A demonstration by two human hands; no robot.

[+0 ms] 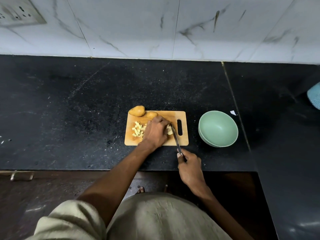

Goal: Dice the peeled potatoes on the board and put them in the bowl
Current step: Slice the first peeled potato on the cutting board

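A wooden cutting board [183, 142] lies on the black counter. My left hand [155, 132] covers its middle, fingers curled down onto a pale potato piece [169, 131]. My right hand [189, 164] grips the handle of a knife [175, 135], whose blade runs up across the board and touches that piece on its right side. Several pale diced potato pieces [138, 129] lie left of my left hand. Two whole potatoes sit at the board's far edge, one at the far-left corner [137, 111] and one beside it [152, 115]. The green bowl [218, 128] stands right of the board with nothing inside.
The black counter [78, 104] spreads wide to the left and behind the board, ending at a marble-tiled wall. A light blue object [314, 97] shows at the right edge. A small white scrap [233, 112] lies behind the bowl. The counter's front edge runs just below my right hand.
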